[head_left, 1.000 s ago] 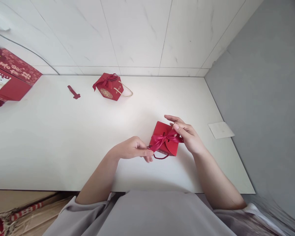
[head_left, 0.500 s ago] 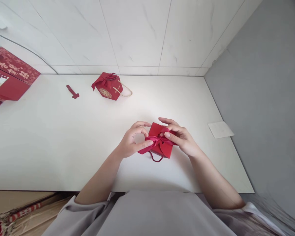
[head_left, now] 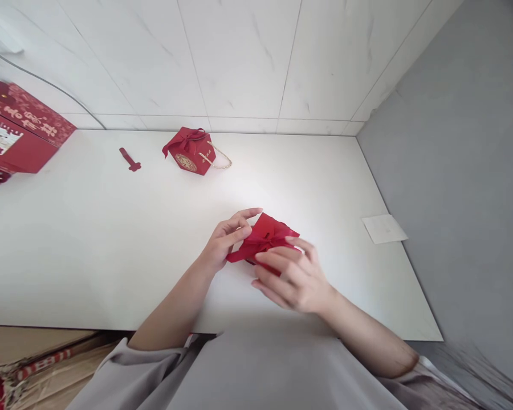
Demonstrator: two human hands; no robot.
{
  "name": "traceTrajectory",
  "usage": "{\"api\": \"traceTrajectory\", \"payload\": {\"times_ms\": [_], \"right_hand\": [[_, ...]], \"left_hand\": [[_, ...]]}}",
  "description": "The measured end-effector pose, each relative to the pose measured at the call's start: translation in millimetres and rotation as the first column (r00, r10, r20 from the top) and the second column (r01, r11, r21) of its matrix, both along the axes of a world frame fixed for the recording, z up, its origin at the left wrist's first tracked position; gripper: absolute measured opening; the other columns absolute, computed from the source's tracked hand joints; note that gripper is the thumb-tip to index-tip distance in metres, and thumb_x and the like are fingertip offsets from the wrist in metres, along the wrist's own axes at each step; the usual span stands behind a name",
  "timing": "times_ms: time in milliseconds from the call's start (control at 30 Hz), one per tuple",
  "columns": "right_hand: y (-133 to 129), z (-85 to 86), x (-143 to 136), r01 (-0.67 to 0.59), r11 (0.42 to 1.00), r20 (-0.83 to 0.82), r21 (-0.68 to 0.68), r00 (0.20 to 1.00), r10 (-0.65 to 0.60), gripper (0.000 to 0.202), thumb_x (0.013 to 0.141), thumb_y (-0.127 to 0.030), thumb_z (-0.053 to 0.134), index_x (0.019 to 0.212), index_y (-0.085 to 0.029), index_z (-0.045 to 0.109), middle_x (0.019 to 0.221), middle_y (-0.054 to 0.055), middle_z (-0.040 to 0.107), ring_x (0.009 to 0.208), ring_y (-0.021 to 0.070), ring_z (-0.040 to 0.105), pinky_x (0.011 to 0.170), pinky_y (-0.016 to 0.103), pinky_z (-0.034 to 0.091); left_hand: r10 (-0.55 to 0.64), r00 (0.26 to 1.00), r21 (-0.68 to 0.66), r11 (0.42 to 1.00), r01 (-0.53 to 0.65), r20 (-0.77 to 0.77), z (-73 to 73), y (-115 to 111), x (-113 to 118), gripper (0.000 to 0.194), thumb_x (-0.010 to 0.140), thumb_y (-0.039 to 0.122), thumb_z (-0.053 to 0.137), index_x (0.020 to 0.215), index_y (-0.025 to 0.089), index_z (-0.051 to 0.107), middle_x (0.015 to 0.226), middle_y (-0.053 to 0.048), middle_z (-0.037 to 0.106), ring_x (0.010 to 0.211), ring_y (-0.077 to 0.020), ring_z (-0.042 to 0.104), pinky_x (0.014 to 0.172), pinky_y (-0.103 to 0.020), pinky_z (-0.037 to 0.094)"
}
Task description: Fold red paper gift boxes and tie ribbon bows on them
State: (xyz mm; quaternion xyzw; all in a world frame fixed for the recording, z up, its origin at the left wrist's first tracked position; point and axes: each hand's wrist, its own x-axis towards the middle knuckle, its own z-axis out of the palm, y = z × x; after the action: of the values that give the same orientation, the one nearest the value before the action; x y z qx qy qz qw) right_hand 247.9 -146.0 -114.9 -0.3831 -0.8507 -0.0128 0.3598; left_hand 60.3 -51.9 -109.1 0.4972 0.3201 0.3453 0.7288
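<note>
A small red gift box [head_left: 270, 230] with a red satin ribbon [head_left: 243, 250] sits on the white table [head_left: 111, 250], near its front edge. My left hand [head_left: 226, 242] touches the box's left side and pinches the ribbon. My right hand [head_left: 293, 279] covers the near side of the box, fingers spread and pointing left, and hides the box's lower part. Whether it grips the box cannot be told.
A finished red hexagonal gift box [head_left: 191, 151] with a gold cord handle stands at the back. A red paper strip [head_left: 129, 159] lies left of it. Larger red boxes [head_left: 17, 134] are at the far left. A white card [head_left: 383, 228] lies at the right edge.
My right hand has moved from the box's far right side to its near side, over it. The box has shifted slightly left and tilted. My left hand's fingers have straightened along the ribbon.
</note>
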Motion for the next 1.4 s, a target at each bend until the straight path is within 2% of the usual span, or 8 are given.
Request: {"api": "traceTrajectory", "payload": {"times_ms": [267, 600, 733, 867, 967, 1100, 1233, 1400], "right_hand": [[-0.2, -6.2, -34.0, -0.053, 0.991, 0.009, -0.121, 0.998, 0.055, 0.046, 0.095, -0.007, 0.048, 0.138, -0.022, 0.049, 0.146, 0.009, 0.051, 0.139, 0.0233, 0.044, 0.123, 0.058, -0.002], [11.1, -13.1, -6.7, -0.293, 0.949, -0.347, -0.116, 0.907, 0.238, 0.036, 0.091, -0.008, 0.054, 0.118, -0.031, 0.061, 0.106, 0.0, 0.076, 0.104, 0.0184, 0.072, 0.112, 0.045, 0.045], [15.7, -8.3, 2.2, -0.27, 0.953, -0.443, -0.134, 0.877, 0.187, 0.038, 0.088, -0.008, 0.055, 0.118, -0.031, 0.052, 0.098, 0.001, 0.077, 0.095, 0.0195, 0.074, 0.104, 0.05, 0.051], [16.5, -5.0, 12.1, -0.264, 0.947, -0.42, -0.181, 0.892, 0.168, 0.036, 0.085, -0.013, 0.058, 0.116, -0.031, 0.053, 0.088, -0.001, 0.077, 0.081, 0.0201, 0.075, 0.099, 0.051, 0.052], [14.6, -4.3, 18.0, -0.295, 0.932, -0.499, -0.208, 0.852, 0.158, 0.029, 0.087, -0.023, 0.057, 0.115, -0.031, 0.054, 0.078, -0.002, 0.075, 0.071, 0.0214, 0.074, 0.096, 0.052, 0.053], [15.8, 0.4, 19.2, -0.137, 0.94, -0.656, -0.312, 0.747, -0.109, 0.015, 0.094, -0.027, 0.052, 0.107, -0.029, 0.059, 0.089, 0.003, 0.073, 0.091, 0.0238, 0.071, 0.097, 0.049, 0.05], [25.0, 4.4, 15.4, -0.112, 0.822, -0.644, -0.558, 0.684, -0.344, 0.023, 0.098, -0.038, 0.05, 0.116, -0.03, 0.06, 0.127, 0.007, 0.061, 0.125, 0.0241, 0.054, 0.108, 0.045, 0.042], [32.0, 3.3, 12.4, -0.317, 0.646, -0.635, -0.694, 0.692, -0.343, 0.032, 0.101, -0.044, 0.041, 0.1, -0.027, 0.068, 0.133, 0.007, 0.056, 0.14, 0.0223, 0.038, 0.113, 0.042, 0.037]], "left_hand": [[0.093, 0.996, -0.061, 0.994, -0.093, -0.004, -1.4, 0.8, -3.4, 0.021, 0.084, 0.038, 0.068, 0.08, 0.018, 0.073, 0.138, -0.006, 0.058, 0.123, -0.0262, 0.056, 0.095, -0.032, 0.051], [0.224, 0.975, -0.029, 0.974, -0.224, -0.001, 1.3, 5.7, -4.7, 0.037, 0.089, 0.044, 0.061, 0.113, 0.018, 0.07, 0.119, -0.008, 0.069, 0.097, -0.02, 0.066, 0.085, -0.03, 0.051], [0.273, 0.962, 0.022, 0.962, -0.274, 0.023, -3.8, 4.1, -1.1, 0.033, 0.091, 0.048, 0.058, 0.1, 0.019, 0.071, 0.121, -0.008, 0.066, 0.104, -0.0215, 0.064, 0.09, -0.033, 0.049], [0.168, 0.978, 0.256, 0.958, -0.132, -0.126, -2.4, 5.8, -6.6, 0.04, 0.085, 0.047, 0.065, 0.062, 0.017, 0.054, 0.131, -0.009, 0.06, 0.121, -0.0281, 0.055, 0.102, -0.039, 0.041], [0.104, 0.952, 0.351, 0.936, 0.004, -0.287, 3.4, 8.5, -13.7, 0.04, 0.078, 0.039, 0.074, 0.057, 0.017, 0.048, 0.135, -0.011, 0.058, 0.124, -0.0309, 0.053, 0.105, -0.043, 0.039], [0.013, 0.93, 0.319, 0.941, 0.113, -0.367, 8.7, 11.3, -19.8, 0.032, 0.081, 0.037, 0.071, 0.06, 0.017, 0.056, 0.141, -0.01, 0.053, 0.12, -0.0312, 0.057, 0.101, -0.044, 0.041], [-0.016, 0.937, 0.292, 0.948, 0.125, -0.35, 8.0, 10.6, -18.7, 0.035, 0.086, 0.038, 0.064, 0.059, 0.017, 0.055, 0.139, -0.009, 0.053, 0.124, -0.0304, 0.055, 0.1, -0.041, 0.043], [0.054, 0.928, 0.405, 0.908, 0.108, -0.369, 5.9, 7.2, -14.2, 0.045, 0.085, 0.032, 0.066, 0.054, 0.017, 0.038, 0.133, -0.006, 0.058, 0.119, -0.0259, 0.058, 0.106, -0.043, 0.041]]}}
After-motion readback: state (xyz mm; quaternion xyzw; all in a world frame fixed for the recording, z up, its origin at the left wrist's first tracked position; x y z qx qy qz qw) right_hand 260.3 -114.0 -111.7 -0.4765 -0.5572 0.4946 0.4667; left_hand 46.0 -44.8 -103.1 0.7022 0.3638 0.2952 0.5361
